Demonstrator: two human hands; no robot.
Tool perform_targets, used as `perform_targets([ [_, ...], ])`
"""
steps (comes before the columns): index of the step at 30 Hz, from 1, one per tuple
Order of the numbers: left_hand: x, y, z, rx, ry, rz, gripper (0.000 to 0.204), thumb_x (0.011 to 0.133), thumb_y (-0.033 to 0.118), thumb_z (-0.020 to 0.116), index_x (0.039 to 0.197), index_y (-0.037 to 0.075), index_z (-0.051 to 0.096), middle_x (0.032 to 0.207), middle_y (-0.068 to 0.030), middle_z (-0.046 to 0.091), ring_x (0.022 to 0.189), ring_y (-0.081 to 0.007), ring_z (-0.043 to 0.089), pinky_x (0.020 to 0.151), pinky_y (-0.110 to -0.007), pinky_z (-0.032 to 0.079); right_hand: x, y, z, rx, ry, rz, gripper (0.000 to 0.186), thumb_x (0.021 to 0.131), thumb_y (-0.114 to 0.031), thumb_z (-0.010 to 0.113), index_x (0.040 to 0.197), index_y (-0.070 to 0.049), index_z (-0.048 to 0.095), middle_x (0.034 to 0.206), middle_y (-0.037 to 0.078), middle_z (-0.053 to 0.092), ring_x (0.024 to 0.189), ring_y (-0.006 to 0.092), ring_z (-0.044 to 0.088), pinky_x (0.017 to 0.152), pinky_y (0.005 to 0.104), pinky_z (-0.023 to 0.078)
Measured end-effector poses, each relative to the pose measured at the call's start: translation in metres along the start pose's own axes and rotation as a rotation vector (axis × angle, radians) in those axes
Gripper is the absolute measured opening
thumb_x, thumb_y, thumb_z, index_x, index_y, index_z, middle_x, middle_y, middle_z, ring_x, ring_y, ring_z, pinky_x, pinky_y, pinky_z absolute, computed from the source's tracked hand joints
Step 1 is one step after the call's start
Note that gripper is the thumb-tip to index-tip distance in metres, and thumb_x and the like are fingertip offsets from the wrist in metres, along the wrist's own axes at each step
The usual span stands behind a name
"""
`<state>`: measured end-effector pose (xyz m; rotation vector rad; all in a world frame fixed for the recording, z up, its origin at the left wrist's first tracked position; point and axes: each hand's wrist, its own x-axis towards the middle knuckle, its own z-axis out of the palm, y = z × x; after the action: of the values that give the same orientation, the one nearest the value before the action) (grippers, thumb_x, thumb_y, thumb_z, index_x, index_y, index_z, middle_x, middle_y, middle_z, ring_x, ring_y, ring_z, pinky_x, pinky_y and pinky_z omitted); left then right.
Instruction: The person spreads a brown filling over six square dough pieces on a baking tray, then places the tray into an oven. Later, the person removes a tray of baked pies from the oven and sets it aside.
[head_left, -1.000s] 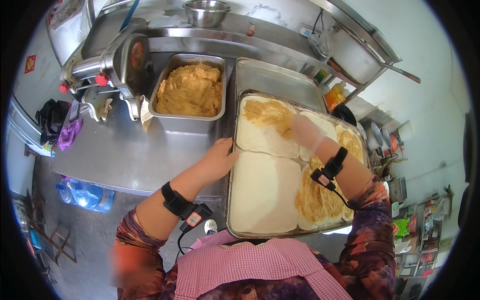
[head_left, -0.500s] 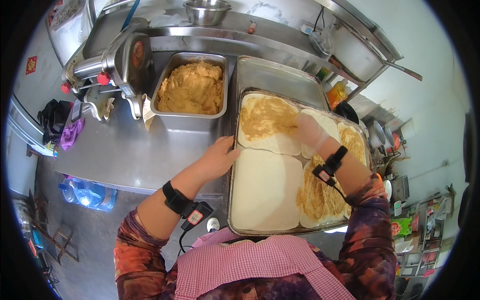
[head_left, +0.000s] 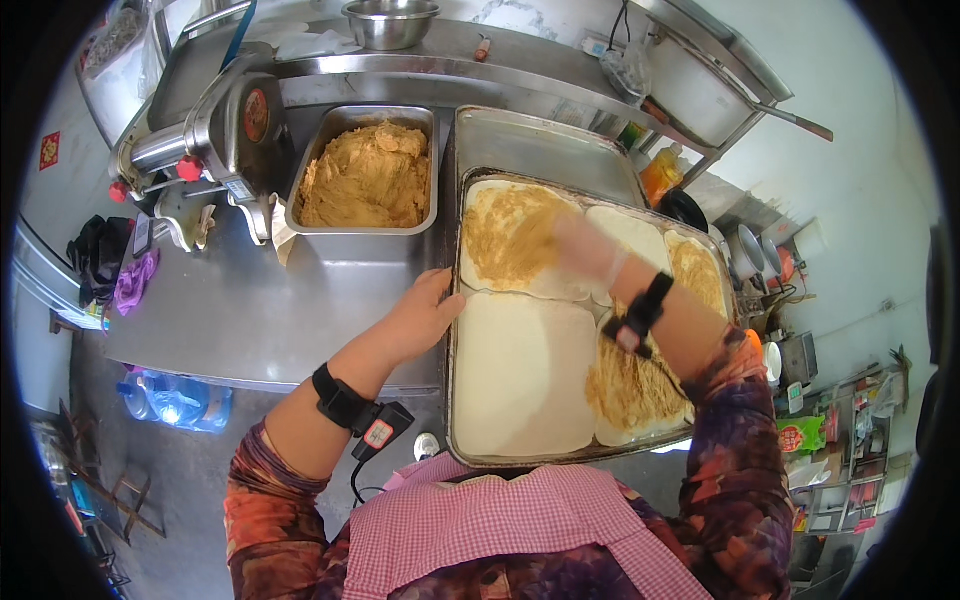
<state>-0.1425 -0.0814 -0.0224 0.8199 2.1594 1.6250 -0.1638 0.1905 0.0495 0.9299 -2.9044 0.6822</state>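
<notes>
My left hand (head_left: 430,300) holds the left rim of a large baking tray (head_left: 449,390), fingers curled at its edge. My right hand (head_left: 585,242), in a thin clear glove and blurred by motion, is over the upper-left dough sheet (head_left: 505,215), which is smeared with tan paste; whether anything is in that hand I cannot tell. The lower-left sheet (head_left: 520,375) is plain cream. Sheets on the right (head_left: 640,390) carry uneven paste, while an upper middle one (head_left: 625,225) looks mostly plain. A steel pan of thick tan paste (head_left: 360,175) stands left of the tray.
A steel roller machine (head_left: 215,135) stands on the counter's left (head_left: 260,310). An empty-looking metal tray (head_left: 545,145) lies behind the filled one. A steel bowl (head_left: 390,25) and white pot (head_left: 690,95) are on the shelf. Water jugs (head_left: 175,400) are below.
My right hand has swept leftward over the upper-left sheet, where the paste now spreads over more of the surface. My left hand stays at the tray's edge.
</notes>
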Motion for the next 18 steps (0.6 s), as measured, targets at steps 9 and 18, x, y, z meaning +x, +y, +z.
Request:
perform_targets([
  [9,0.002,-0.008,0.002,0.007,-0.006,0.023,0.041,0.093,0.019,0.050,0.128,-0.002,0.051,0.132,-0.0253,0.048,0.125,-0.0391,0.043,0.107,-0.041,0.035,-0.032,-0.013,-0.004,-0.280,-0.094,0.179,0.017,0.081,-0.009,0.060,0.095,-0.005,0.070,0.084,0.017,0.068,0.079,0.0344,0.065,0.072,0.0394,0.052],
  [18,0.000,-0.004,0.002,-0.008,0.006,0.001,0.041,0.093,0.020,0.049,0.128,-0.001,0.053,0.129,-0.0248,0.051,0.125,-0.0373,0.043,0.107,-0.040,0.034,0.018,-0.016,0.015,-0.093,-0.174,0.015,0.026,0.079,0.001,0.058,0.101,-0.007,0.070,0.092,0.017,0.069,0.085,0.0315,0.066,0.078,0.0377,0.052],
])
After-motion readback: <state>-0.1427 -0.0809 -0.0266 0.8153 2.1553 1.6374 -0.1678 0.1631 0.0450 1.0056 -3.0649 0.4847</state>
